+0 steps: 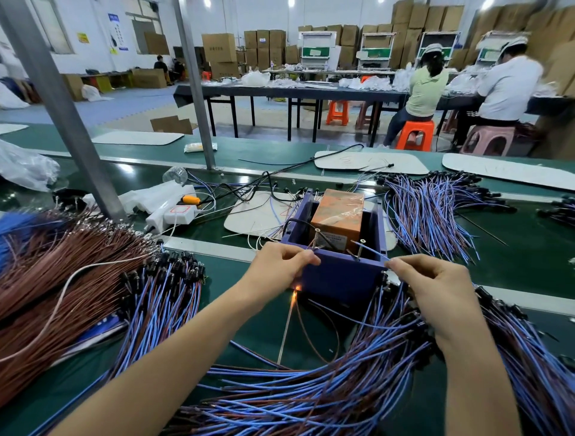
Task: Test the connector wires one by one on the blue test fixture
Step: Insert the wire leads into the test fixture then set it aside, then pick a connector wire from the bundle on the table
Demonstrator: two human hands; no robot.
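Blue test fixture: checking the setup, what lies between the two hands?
Head view: the blue test fixture's near wall and two screws lie between left hand and right hand.

Stacked cardboard boxes [219, 46] line the far wall under bright ceiling lights [291, 3]. A long dark table [280, 91] crosses mid-room, with orange stools [337, 112] beneath and two seated people [426, 90] at its right. There are windows [54, 25] far left, and the floor [130, 102] is blue.

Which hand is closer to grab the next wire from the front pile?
Probably the right hand: it sits directly above the blue and brown wire pile; the left hand is beside it. Both pinch the thin test wire.
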